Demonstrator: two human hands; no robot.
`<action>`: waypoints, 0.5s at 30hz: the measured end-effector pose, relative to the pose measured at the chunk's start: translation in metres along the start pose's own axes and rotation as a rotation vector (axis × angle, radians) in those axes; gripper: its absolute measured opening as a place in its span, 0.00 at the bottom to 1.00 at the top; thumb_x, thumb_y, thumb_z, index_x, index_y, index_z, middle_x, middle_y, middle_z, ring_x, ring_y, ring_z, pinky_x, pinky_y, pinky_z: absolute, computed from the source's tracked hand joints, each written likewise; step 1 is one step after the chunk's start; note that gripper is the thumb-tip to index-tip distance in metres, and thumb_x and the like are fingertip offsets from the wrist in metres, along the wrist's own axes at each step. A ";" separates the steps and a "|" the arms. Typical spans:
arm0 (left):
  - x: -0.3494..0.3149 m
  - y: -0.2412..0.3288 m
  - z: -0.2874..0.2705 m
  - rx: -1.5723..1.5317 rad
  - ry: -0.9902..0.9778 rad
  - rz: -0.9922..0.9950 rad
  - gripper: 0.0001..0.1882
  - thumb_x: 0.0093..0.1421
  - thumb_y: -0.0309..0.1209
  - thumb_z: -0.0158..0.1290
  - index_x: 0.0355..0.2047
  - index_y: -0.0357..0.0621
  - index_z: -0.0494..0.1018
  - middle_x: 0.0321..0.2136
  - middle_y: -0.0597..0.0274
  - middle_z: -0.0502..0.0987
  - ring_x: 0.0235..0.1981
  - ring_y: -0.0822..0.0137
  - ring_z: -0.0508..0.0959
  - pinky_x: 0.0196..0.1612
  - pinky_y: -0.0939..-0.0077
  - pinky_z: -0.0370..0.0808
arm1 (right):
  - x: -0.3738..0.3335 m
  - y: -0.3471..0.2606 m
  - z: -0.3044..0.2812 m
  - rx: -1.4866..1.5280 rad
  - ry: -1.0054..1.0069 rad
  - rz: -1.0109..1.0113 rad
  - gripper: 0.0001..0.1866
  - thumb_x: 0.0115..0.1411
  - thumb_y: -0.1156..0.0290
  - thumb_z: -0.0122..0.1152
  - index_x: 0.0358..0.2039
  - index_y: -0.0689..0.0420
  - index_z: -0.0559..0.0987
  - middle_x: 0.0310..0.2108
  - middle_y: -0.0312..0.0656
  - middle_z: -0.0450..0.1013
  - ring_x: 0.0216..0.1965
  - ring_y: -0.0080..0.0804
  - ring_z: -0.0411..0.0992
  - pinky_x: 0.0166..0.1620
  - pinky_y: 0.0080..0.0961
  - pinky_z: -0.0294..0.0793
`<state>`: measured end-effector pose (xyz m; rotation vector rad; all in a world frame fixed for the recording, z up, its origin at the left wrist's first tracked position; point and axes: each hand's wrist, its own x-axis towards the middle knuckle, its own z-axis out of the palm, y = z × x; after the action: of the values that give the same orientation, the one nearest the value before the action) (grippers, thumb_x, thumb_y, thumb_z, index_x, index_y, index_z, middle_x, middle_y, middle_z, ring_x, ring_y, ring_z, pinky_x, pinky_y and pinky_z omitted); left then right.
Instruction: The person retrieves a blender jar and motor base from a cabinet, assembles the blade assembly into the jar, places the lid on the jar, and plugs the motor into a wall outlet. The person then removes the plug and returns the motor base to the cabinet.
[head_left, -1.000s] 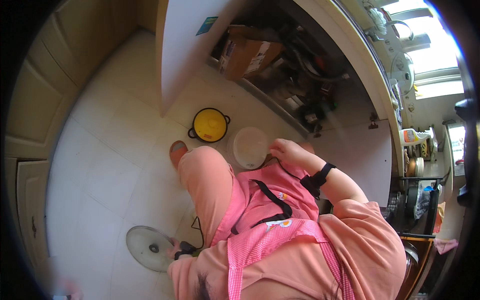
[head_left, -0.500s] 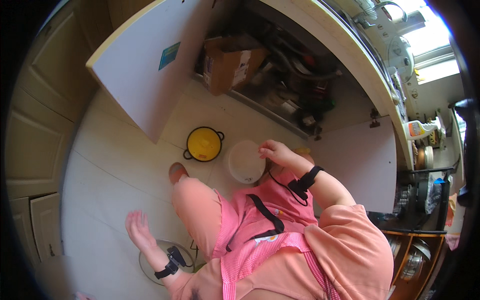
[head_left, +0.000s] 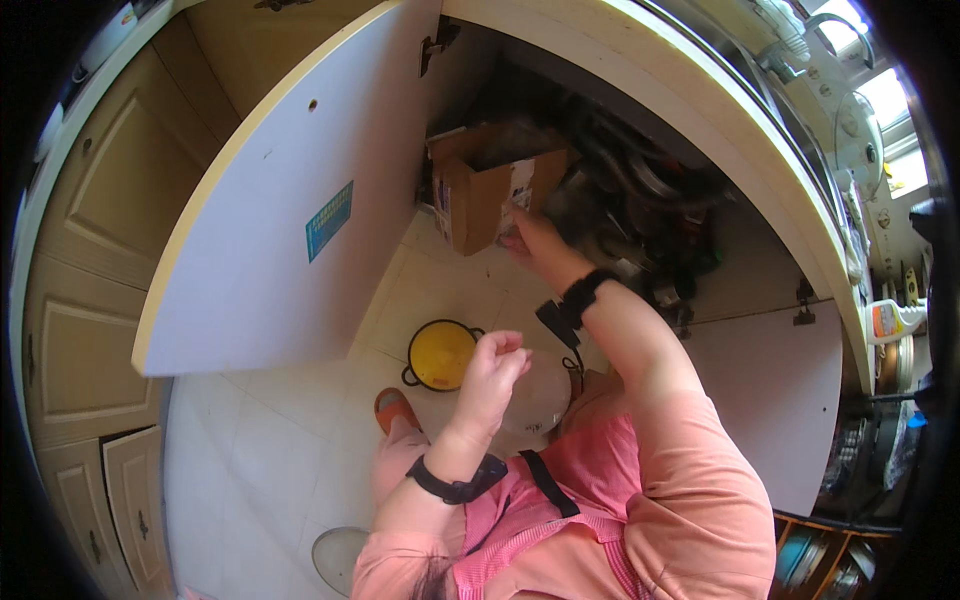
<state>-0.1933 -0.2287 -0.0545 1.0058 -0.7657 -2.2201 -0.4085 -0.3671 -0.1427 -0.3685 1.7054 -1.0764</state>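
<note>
My right hand (head_left: 527, 241) reaches to the front of an open-topped cardboard box (head_left: 483, 205) at the left of the open low cabinet. Its fingers lie against the box's lower edge, slightly smeared; whether they grip it I cannot tell. My left hand (head_left: 492, 372) is raised in front of me with fingers curled in, and nothing shows in it. Just left of that hand, on the floor, stands a yellow pot (head_left: 440, 355) with black handles. Partly behind the left hand is a whitish round basin (head_left: 540, 395).
A wide white cabinet door (head_left: 250, 260) hangs open on the left, another (head_left: 765, 385) on the right. Dark cookware (head_left: 640, 160) crowds the cabinet. A glass lid (head_left: 338, 558) lies on the floor beside my left arm. A spray bottle (head_left: 890, 320) stands at far right.
My right hand has gone from above the basin forward to the cardboard box. My left hand has come from the lower left to the middle, its fingers now curled. The view has shifted.
</note>
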 end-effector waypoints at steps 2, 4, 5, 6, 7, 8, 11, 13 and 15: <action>0.016 -0.020 -0.017 0.064 0.043 0.023 0.17 0.61 0.28 0.47 0.49 0.34 0.63 0.45 0.55 0.68 0.45 0.65 0.72 0.51 0.73 0.70 | 0.025 -0.020 0.021 -0.001 0.068 -0.025 0.31 0.54 0.41 0.56 0.45 0.55 0.70 0.32 0.38 0.68 0.28 0.30 0.70 0.30 0.27 0.72; 0.031 -0.036 -0.028 0.199 0.090 0.066 0.16 0.61 0.28 0.47 0.48 0.34 0.63 0.44 0.55 0.69 0.45 0.66 0.72 0.49 0.74 0.70 | 0.047 -0.042 0.035 -0.009 0.142 0.013 0.32 0.54 0.40 0.56 0.46 0.54 0.70 0.33 0.40 0.68 0.27 0.31 0.69 0.28 0.29 0.72; 0.034 -0.043 -0.032 0.299 0.099 0.123 0.16 0.61 0.27 0.47 0.48 0.34 0.64 0.43 0.55 0.70 0.44 0.66 0.72 0.49 0.75 0.70 | 0.057 -0.051 0.039 -0.013 0.166 0.060 0.32 0.54 0.40 0.56 0.47 0.54 0.70 0.34 0.41 0.68 0.26 0.31 0.68 0.28 0.30 0.72; 0.036 -0.048 -0.036 0.375 0.107 0.191 0.16 0.61 0.27 0.47 0.48 0.34 0.64 0.42 0.56 0.70 0.44 0.67 0.72 0.48 0.75 0.70 | 0.064 -0.054 0.044 -0.010 0.168 0.091 0.33 0.54 0.40 0.55 0.49 0.54 0.70 0.34 0.41 0.67 0.25 0.32 0.68 0.27 0.31 0.72; 0.036 -0.053 -0.036 0.367 0.129 0.146 0.16 0.60 0.27 0.47 0.47 0.33 0.64 0.41 0.56 0.71 0.43 0.68 0.72 0.48 0.76 0.70 | 0.069 -0.054 0.045 0.007 0.185 0.096 0.32 0.54 0.40 0.55 0.48 0.54 0.70 0.34 0.41 0.68 0.24 0.33 0.68 0.27 0.31 0.72; 0.037 -0.057 -0.033 0.332 0.150 0.120 0.16 0.60 0.27 0.47 0.47 0.33 0.64 0.40 0.57 0.71 0.43 0.68 0.72 0.47 0.77 0.69 | 0.073 -0.055 0.045 0.029 0.180 0.076 0.31 0.55 0.41 0.54 0.47 0.54 0.71 0.33 0.42 0.68 0.23 0.34 0.68 0.27 0.32 0.73; 0.035 -0.063 -0.026 0.284 0.118 0.023 0.15 0.60 0.27 0.48 0.46 0.34 0.65 0.39 0.58 0.72 0.42 0.69 0.73 0.47 0.78 0.69 | 0.082 -0.046 0.033 0.066 0.134 0.071 0.28 0.56 0.45 0.55 0.47 0.53 0.69 0.40 0.44 0.67 0.26 0.39 0.70 0.30 0.35 0.75; 0.035 -0.062 -0.022 0.188 0.087 -0.043 0.14 0.60 0.27 0.47 0.46 0.34 0.65 0.40 0.59 0.72 0.42 0.69 0.73 0.48 0.77 0.69 | 0.085 -0.039 0.017 0.104 0.073 0.098 0.23 0.56 0.50 0.55 0.45 0.53 0.69 0.41 0.44 0.68 0.28 0.41 0.70 0.32 0.37 0.76; 0.036 -0.058 -0.023 0.152 0.103 -0.006 0.14 0.61 0.27 0.47 0.46 0.34 0.65 0.41 0.58 0.71 0.42 0.69 0.72 0.48 0.77 0.69 | 0.077 -0.022 -0.003 0.159 0.016 0.155 0.16 0.57 0.56 0.54 0.39 0.52 0.70 0.34 0.43 0.69 0.27 0.39 0.70 0.32 0.38 0.76</action>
<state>-0.2099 -0.2207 -0.1244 1.1872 -0.8960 -2.1222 -0.4488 -0.4300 -0.1713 -0.1252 1.6212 -1.0944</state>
